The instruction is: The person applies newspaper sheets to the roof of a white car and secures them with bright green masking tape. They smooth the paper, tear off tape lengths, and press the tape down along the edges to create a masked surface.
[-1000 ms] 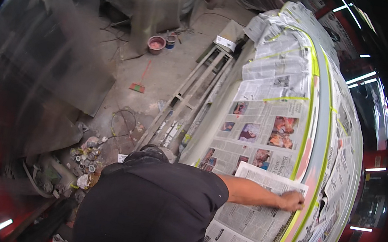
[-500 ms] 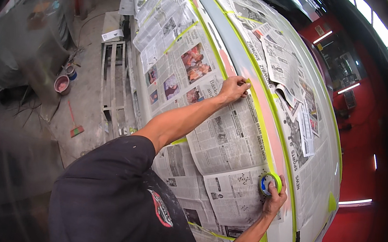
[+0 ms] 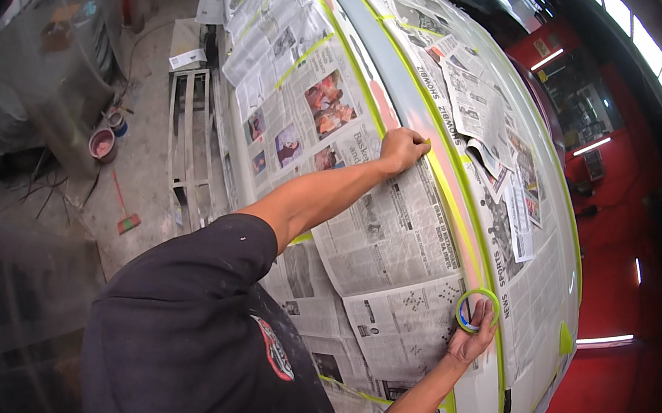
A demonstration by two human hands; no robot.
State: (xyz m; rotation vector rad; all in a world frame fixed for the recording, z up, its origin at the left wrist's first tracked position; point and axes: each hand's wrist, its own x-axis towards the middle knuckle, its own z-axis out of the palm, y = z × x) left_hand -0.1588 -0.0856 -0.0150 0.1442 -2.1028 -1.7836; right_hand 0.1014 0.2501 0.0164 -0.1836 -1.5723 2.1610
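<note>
A stretched strip of yellow-green masking tape [image 3: 455,213] runs between my two hands over a long panel covered in newspaper [image 3: 401,249]. My left hand [image 3: 403,151] pinches the strip's far end, beside the bare pink and grey band [image 3: 421,122]. Nearer to me, my right hand [image 3: 473,339] grips the tape roll [image 3: 461,316], a thin ring with blue inside. The strip passes above the band's pink part, and I cannot tell where it touches the surface. More tape lines both edges of the band.
Loose newspaper sheets [image 3: 478,105] lie on the panel's right side. To the left stand a metal frame [image 3: 190,130], a pink-stained bucket [image 3: 102,145] and a broom [image 3: 128,223] on the grey floor. Plastic-draped things [image 3: 47,77] are further left; a red floor [image 3: 572,405] lies to the right.
My right hand has shifted the roll slightly right, and the strip now lies further over the pink band. My left hand stays almost in place, still pinching the far end.
</note>
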